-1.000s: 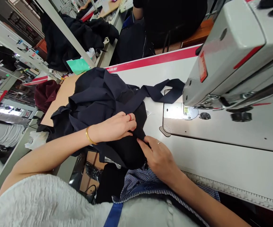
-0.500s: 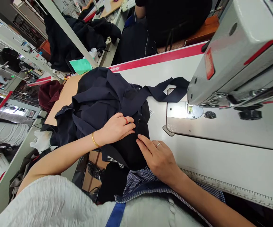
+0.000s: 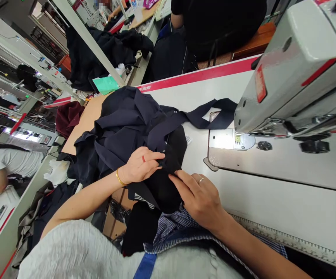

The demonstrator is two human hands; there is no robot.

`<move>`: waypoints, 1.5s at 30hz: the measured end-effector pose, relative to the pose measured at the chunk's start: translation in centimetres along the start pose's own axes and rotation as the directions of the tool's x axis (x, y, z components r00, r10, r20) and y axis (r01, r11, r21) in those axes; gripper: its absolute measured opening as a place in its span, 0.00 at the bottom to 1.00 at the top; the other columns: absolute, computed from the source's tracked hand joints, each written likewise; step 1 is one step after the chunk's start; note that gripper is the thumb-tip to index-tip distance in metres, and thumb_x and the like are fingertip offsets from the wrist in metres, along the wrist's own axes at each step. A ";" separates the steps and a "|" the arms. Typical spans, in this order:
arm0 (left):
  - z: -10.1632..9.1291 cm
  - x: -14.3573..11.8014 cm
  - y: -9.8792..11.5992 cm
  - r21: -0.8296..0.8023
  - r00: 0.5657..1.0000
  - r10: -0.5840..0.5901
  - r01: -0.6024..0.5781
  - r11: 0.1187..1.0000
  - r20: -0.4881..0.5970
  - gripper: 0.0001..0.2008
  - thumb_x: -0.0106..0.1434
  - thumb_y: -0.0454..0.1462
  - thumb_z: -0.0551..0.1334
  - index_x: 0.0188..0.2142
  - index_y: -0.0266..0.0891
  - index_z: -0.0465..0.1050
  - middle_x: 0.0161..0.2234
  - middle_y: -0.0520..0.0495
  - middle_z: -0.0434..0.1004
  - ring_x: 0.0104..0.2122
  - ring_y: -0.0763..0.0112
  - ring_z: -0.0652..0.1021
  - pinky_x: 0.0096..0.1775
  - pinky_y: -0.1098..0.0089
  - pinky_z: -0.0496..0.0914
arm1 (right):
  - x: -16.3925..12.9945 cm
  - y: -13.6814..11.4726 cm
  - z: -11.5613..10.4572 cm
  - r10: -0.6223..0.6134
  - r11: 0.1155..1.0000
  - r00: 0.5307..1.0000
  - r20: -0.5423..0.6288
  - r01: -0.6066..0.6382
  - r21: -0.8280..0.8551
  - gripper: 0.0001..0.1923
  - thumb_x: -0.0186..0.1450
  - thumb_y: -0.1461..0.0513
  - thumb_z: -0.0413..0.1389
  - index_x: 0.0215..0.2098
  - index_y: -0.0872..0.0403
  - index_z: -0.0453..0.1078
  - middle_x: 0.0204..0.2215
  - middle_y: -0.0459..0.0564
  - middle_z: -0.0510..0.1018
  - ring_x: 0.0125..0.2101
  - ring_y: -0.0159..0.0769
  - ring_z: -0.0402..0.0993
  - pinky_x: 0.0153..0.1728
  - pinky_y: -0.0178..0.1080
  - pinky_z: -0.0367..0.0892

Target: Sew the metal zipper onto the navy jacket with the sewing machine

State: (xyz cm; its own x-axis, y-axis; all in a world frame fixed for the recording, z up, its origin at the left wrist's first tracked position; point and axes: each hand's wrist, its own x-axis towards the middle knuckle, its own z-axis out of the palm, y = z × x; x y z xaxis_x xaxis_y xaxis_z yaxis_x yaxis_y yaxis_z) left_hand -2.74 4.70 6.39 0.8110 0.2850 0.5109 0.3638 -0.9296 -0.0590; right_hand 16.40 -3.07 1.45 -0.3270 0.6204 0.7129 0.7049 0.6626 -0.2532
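— What have your hands got hold of?

— My left hand [image 3: 140, 166], the one with the red ring and the gold bangle, is pinching a fold of the black fabric [image 3: 168, 182] between thumb and fingertips. My right hand [image 3: 198, 195] lies on the same piece just beside it, fingers flat and pressed down on the cloth; it holds the fabric against the table edge rather than gripping it. The two hands nearly touch.

— And where does that fabric sit?

— At the near edge of the white sewing table [image 3: 272, 201], spilling over toward my lap. It has a few thin white stripes at its lower edge. Behind it, heaped on the table and touching it, is the navy garment [image 3: 121, 124], and a long navy strap [image 3: 205, 116] runs from that heap to the right, ending by the needle plate.

— The machine?

— The sewing machine [image 3: 295, 69] stands to my right, well apart from both hands. Its small lamp lights the needle plate [image 3: 228, 140].

— Anything else about?

— My blue checked apron [image 3: 173, 224] lies under my right wrist. A person in a black top [image 3: 217, 23] sits beyond the red table edge, and more dark clothes [image 3: 104, 50] are piled on the next bench, with a green sheet [image 3: 105, 84] near them.
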 end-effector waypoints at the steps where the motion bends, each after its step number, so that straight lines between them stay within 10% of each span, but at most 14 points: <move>1: 0.2 -0.3 -0.1 -0.008 1.000 -0.002 0.002 1.000 0.009 0.04 0.59 0.32 0.55 0.31 0.39 0.58 0.32 0.45 0.75 0.28 0.73 0.72 0.31 0.69 0.68 | 0.0 0.0 0.0 -0.007 1.000 1.000 -0.004 0.007 -0.003 0.11 0.62 0.70 0.50 0.40 0.59 0.71 0.37 0.53 0.75 0.25 0.32 0.61 0.26 0.38 0.57; 15: 0.2 -0.4 1.8 0.092 0.953 -0.116 0.147 0.985 -0.280 0.06 0.55 0.28 0.55 0.29 0.39 0.59 0.29 0.48 0.74 0.25 0.75 0.70 0.28 0.69 0.67 | 0.1 -0.2 -0.2 -0.075 0.990 0.997 -0.016 0.076 0.116 0.15 0.61 0.73 0.45 0.43 0.61 0.68 0.40 0.55 0.75 0.27 0.33 0.66 0.29 0.38 0.60; 20: 0.3 -1.1 2.5 0.085 0.942 -0.166 0.198 0.976 -0.292 0.07 0.55 0.27 0.56 0.30 0.39 0.62 0.30 0.47 0.72 0.26 0.75 0.71 0.27 0.71 0.69 | 0.7 0.1 -0.4 0.127 0.918 0.990 -0.065 -0.093 0.386 0.12 0.63 0.71 0.48 0.44 0.57 0.62 0.37 0.52 0.75 0.33 0.31 0.71 0.34 0.34 0.64; 27: 0.1 -1.6 2.9 0.123 0.963 -0.130 0.163 0.979 -0.238 0.05 0.57 0.29 0.55 0.33 0.39 0.63 0.31 0.47 0.73 0.26 0.76 0.71 0.25 0.73 0.67 | 4.9 2.1 -0.8 -0.081 0.958 0.950 0.301 -0.009 0.285 0.16 0.65 0.68 0.41 0.50 0.55 0.60 0.31 0.47 0.71 0.24 0.28 0.67 0.23 0.31 0.59; 33: -0.2 -2.2 3.0 0.197 0.977 -0.082 0.121 0.973 -0.194 0.04 0.59 0.29 0.53 0.31 0.38 0.64 0.28 0.49 0.73 0.27 0.76 0.73 0.27 0.73 0.70 | 4.9 2.7 -0.9 -0.177 0.958 0.931 0.320 0.088 0.273 0.09 0.65 0.66 0.43 0.34 0.56 0.65 0.37 0.49 0.69 0.24 0.26 0.63 0.22 0.32 0.55; 41: 0.6 -3.2 3.5 0.127 0.892 -0.323 0.377 0.917 -0.315 0.05 0.58 0.27 0.54 0.31 0.38 0.63 0.29 0.49 0.73 0.26 0.77 0.74 0.27 0.75 0.70 | 4.9 3.4 -1.8 -0.132 0.834 0.855 0.502 -0.178 0.522 0.06 0.64 0.65 0.45 0.29 0.54 0.60 0.35 0.46 0.67 0.22 0.24 0.59 0.24 0.31 0.57; 45: 0.6 -2.8 3.4 0.054 0.889 -0.333 0.367 0.929 -0.313 0.04 0.59 0.28 0.54 0.31 0.38 0.62 0.30 0.48 0.74 0.28 0.76 0.74 0.30 0.73 0.71 | 5.8 2.9 -1.3 -0.073 0.721 0.904 0.420 -0.243 0.648 0.06 0.66 0.66 0.43 0.32 0.53 0.59 0.33 0.46 0.69 0.27 0.26 0.64 0.28 0.31 0.61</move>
State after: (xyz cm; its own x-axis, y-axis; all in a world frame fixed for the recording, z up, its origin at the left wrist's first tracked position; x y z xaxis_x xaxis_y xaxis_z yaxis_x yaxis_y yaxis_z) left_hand -3.49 0.88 4.22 0.4568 0.4898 0.7426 0.6597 -0.7465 0.0865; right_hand 17.38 1.95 5.73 -0.6117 0.6892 0.3883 0.1799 0.5992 -0.7801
